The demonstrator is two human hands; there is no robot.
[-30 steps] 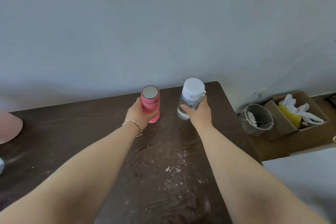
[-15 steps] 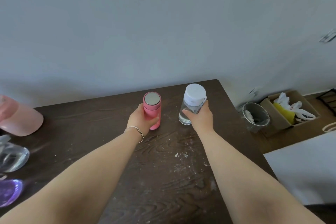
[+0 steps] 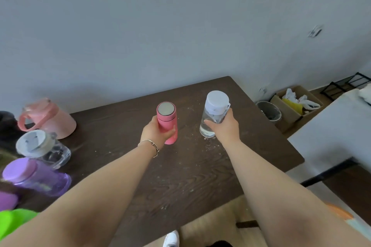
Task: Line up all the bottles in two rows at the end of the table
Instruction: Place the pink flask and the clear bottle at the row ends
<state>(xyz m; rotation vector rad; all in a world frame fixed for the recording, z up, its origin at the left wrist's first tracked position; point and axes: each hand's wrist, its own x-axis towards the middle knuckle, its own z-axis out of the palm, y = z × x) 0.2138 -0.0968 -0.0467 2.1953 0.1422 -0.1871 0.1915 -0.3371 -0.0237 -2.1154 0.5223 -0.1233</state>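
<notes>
A small pink flask (image 3: pixel 167 118) with a steel lid stands upright on the dark wooden table (image 3: pixel 192 176), and my left hand (image 3: pixel 155 133) is wrapped around its body. Beside it to the right stands a clear bottle (image 3: pixel 212 114) with a white cap, gripped by my right hand (image 3: pixel 223 128). At the table's left edge are more bottles: a large pink jug (image 3: pixel 50 120) with a handle, a clear bottle (image 3: pixel 43 148) with a grey lid, a purple bottle (image 3: pixel 36 176), and a green one (image 3: pixel 14 220) cut off by the frame.
A grey wall runs behind the table. On the floor to the right sit a grey bin (image 3: pixel 269 111) and a cardboard box (image 3: pixel 295 106) with plastic bags. A white surface (image 3: pixel 331 136) stands close to the table's right edge. White crumbs speckle the tabletop.
The view has pulled back and turned left, so the bottles at the left edge and the table's near edge have come into sight. Both hands keep their grip on the two upright bottles.
</notes>
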